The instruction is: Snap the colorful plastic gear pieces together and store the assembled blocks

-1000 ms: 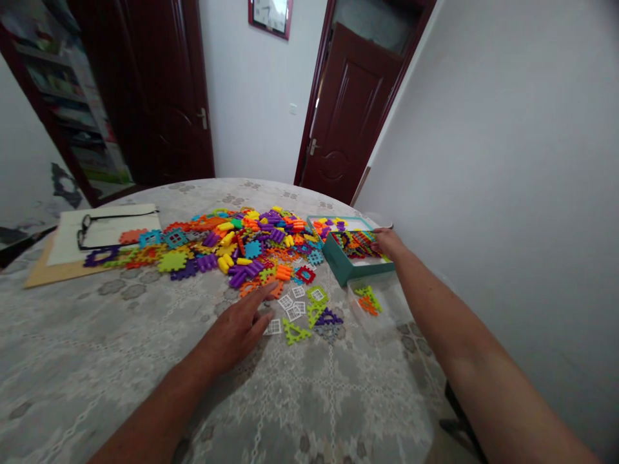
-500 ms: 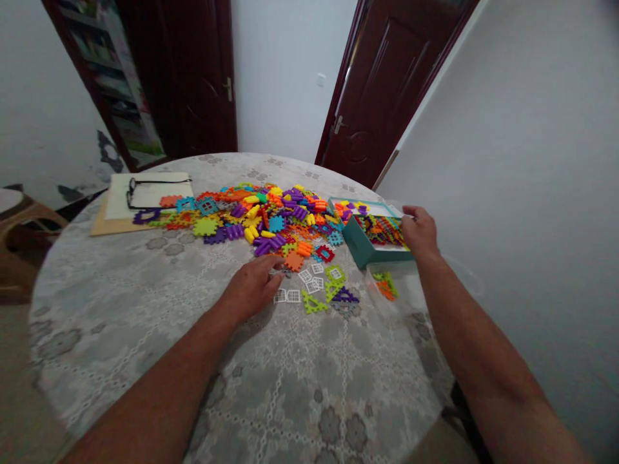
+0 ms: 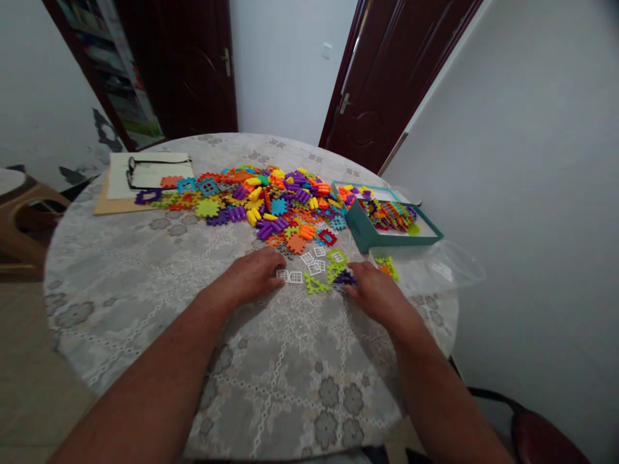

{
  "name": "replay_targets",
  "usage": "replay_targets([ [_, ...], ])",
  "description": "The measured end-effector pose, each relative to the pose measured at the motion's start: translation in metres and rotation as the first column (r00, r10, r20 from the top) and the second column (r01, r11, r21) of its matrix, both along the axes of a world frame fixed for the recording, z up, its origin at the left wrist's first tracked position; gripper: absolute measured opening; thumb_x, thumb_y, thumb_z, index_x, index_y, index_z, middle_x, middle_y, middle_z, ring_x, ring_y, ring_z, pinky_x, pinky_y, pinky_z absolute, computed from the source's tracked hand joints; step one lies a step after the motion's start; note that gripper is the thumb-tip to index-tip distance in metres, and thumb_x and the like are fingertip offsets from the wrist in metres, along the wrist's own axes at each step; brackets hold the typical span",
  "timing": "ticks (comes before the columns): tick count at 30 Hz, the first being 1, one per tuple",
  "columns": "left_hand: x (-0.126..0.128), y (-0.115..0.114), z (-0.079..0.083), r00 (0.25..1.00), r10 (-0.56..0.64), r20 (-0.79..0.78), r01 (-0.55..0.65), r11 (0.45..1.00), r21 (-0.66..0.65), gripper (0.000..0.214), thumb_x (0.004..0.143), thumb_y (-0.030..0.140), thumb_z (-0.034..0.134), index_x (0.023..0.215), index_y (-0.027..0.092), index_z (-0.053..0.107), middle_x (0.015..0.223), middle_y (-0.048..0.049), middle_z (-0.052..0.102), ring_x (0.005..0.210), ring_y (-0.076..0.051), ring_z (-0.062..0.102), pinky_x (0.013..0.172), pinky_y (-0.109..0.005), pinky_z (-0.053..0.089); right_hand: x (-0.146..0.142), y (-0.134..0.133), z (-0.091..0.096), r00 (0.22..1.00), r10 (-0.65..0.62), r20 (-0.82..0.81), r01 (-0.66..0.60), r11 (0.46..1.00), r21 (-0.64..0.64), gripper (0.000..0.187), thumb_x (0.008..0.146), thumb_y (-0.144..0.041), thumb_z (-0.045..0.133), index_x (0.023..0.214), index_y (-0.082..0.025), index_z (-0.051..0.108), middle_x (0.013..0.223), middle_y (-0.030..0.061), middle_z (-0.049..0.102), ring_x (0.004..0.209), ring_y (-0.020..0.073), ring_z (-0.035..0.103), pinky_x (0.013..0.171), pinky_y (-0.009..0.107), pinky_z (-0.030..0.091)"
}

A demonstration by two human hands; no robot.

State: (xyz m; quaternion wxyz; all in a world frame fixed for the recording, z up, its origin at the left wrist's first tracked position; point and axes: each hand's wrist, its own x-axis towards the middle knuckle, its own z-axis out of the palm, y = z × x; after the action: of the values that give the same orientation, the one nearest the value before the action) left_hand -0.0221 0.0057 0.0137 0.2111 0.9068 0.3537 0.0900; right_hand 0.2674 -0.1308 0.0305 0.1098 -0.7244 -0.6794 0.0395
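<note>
My left hand [image 3: 255,274] rests low over the cloth, thumb and fingers apart, with nothing visible in it. Just beyond its fingertips are two white lattice window pieces [image 3: 289,277], and more white window pieces [image 3: 314,261] lie to the right. My right hand [image 3: 376,290] reaches in from the right with thumb and fingers apart around the edge of a purple triangular piece [image 3: 345,278]; a firm grip is not visible. Lime green triangular pieces [image 3: 316,284] and a green square frame [image 3: 337,256] lie between the hands.
A large heap of colourful interlocking plastic pieces [image 3: 278,206] spreads behind my hands. A teal box [image 3: 360,229] holding rows of pieces and a clear plastic bag [image 3: 442,267] are on the right. Glasses [image 3: 131,173] lie on papers [image 3: 116,187] at the left of the round table.
My right hand has left the teal box's right edge and moved left and nearer, to the purple triangular piece. A lime green piece now shows inside the box. My left hand stays by the white windows.
</note>
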Motion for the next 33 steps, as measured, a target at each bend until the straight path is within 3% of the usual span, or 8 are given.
replay_targets([
  [4,0.004,0.001,-0.003,1.000,0.003,0.014,-0.003,1.000,0.029,0.021,0.092,0.030,0.060,0.110,0.023,0.069,0.113,-0.0098,0.071,0.103,-0.028,0.066,0.087,-0.038,0.049,0.002,0.002,-0.009,0.999,0.010,-0.043,-0.012,0.999,-0.041,0.035,0.086,-0.024,0.078,0.120,-0.021,0.070,0.109,0.0130,0.071,0.102,0.0285,0.068,0.092,0.040,0.051],
  [9,0.012,0.001,-0.011,0.999,0.005,0.051,-0.010,0.995,0.102,0.023,0.096,0.026,0.051,0.110,0.022,0.069,0.112,-0.0108,0.070,0.107,-0.028,0.065,0.089,-0.039,0.050,0.000,0.017,-0.020,0.971,0.049,-0.236,-0.045,0.999,0.021,0.046,0.089,-0.023,0.073,0.134,-0.019,0.066,0.120,0.0131,0.070,0.111,0.0267,0.067,0.100,0.040,0.051],
  [15,0.019,-0.003,-0.013,0.992,-0.028,0.121,0.011,0.990,0.140,0.024,0.100,0.026,0.050,0.116,0.020,0.067,0.117,-0.0112,0.069,0.110,-0.026,0.065,0.097,-0.039,0.050,-0.011,0.024,-0.031,0.929,0.096,-0.357,-0.054,0.990,0.127,0.045,0.092,-0.025,0.070,0.136,-0.019,0.064,0.122,0.0131,0.066,0.106,0.0240,0.067,0.095,0.038,0.053],
  [23,0.021,-0.012,-0.012,0.978,-0.147,0.146,0.126,0.982,0.142,0.024,0.101,0.032,0.057,0.121,0.021,0.066,0.120,-0.0093,0.068,0.114,-0.025,0.063,0.101,-0.038,0.050,-0.010,0.009,-0.022,0.983,0.077,-0.164,-0.077,0.997,0.010,0.030,0.087,-0.040,0.078,0.110,-0.023,0.067,0.108,0.0083,0.065,0.098,0.0240,0.063,0.088,0.035,0.048],
  [29,0.024,-0.020,-0.012,0.957,-0.257,0.134,0.239,0.962,0.133,0.033,0.095,0.031,0.068,0.127,0.024,0.068,0.122,-0.0081,0.065,0.118,-0.025,0.059,0.102,-0.038,0.048,-0.009,0.006,-0.018,0.968,0.101,-0.228,-0.110,0.994,-0.027,0.032,0.082,-0.035,0.082,0.105,-0.022,0.063,0.102,0.0051,0.063,0.087,0.0205,0.059,0.076,0.030,0.042],
  [33,0.025,-0.023,-0.006,0.954,-0.288,0.088,0.279,0.955,0.095,0.029,0.094,0.033,0.072,0.121,0.024,0.071,0.119,-0.0077,0.065,0.114,-0.025,0.058,0.099,-0.038,0.048,-0.008,0.008,-0.017,0.930,0.155,-0.334,-0.172,0.985,-0.022,0.015,0.085,-0.024,0.074,0.087,-0.021,0.060,0.091,0.0020,0.064,0.083,0.0185,0.058,0.072,0.028,0.038],
])
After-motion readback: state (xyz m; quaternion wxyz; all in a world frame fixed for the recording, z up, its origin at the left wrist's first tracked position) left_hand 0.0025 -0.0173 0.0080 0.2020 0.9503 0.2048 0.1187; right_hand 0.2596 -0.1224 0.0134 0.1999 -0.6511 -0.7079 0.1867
